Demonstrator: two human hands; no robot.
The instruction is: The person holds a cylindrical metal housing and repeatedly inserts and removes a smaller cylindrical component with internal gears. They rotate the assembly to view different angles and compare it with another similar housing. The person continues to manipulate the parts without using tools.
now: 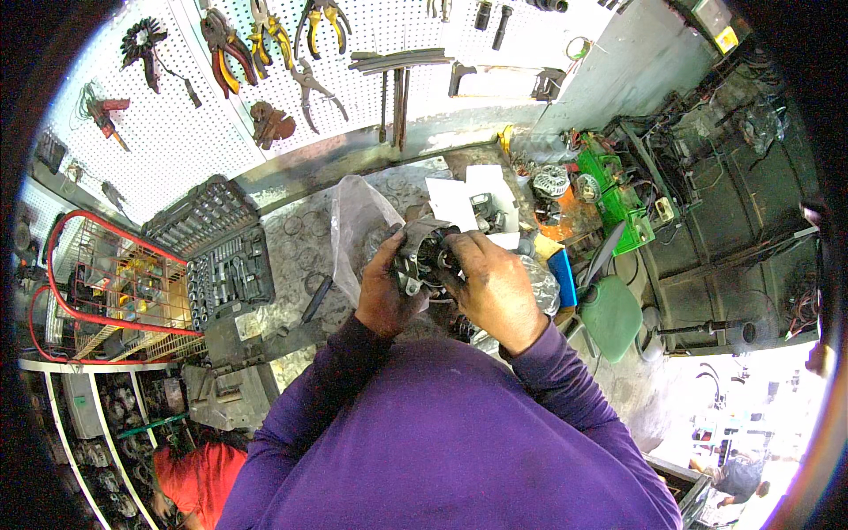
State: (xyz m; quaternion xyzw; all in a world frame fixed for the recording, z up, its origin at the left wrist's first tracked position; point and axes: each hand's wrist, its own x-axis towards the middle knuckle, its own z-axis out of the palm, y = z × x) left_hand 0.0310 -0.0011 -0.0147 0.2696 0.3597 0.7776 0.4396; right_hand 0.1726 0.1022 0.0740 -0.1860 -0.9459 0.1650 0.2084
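Observation:
Between my hands, above the workbench, is a round grey metal housing point(426, 240) with a dark inside, perhaps part of an alternator. My left hand point(385, 290) is closed round its left side, thumb up along the edge. From the right, my right hand point(496, 284) grips it, with the fingers bent into the dark opening; their tips are partly hidden. A clear plastic bag point(355, 231) lies just beyond my left hand. Behind the housing stands an open white box point(505, 205) with a metal part in it. More clear plastic point(539, 284) lies beside my right hand.
An open socket set point(231, 237) and a red-rimmed wire basket point(124, 305) stand at left. A black-handled tool point(316, 300) lies on the stained bench point(291, 231). Pliers point(226, 51) hang on the pegboard. Green bins point(623, 208) stand at right. A person in red point(201, 477) is at lower left.

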